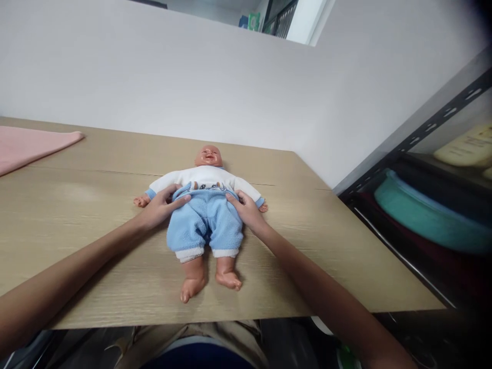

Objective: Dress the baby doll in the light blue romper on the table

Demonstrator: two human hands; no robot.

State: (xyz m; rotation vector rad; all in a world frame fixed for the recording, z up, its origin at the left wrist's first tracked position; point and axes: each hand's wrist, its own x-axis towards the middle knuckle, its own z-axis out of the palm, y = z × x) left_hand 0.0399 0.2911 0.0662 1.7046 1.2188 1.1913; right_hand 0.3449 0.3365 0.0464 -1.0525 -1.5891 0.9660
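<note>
A baby doll [208, 156] lies on its back on the wooden table, its head toward the wall and its bare feet toward me. It wears a white top [207, 175] with blue cuffs and a printed front, and fluffy light blue pants [207, 210] with white hems. My left hand [163, 205] pinches the waistband at the left, thumb on top of the cloth. At the other side, my right hand [248, 209] grips the waistband the same way, its fingers partly hidden. The pants' waist overlaps the lower part of the top.
A folded pink cloth [34, 146] lies at the table's far left. Behind the table [115, 287] stands a white wall [154, 77]. To the right, a dark metal shelf [430, 128] holds a teal basin [426, 210] and a pale yellow item [465, 146].
</note>
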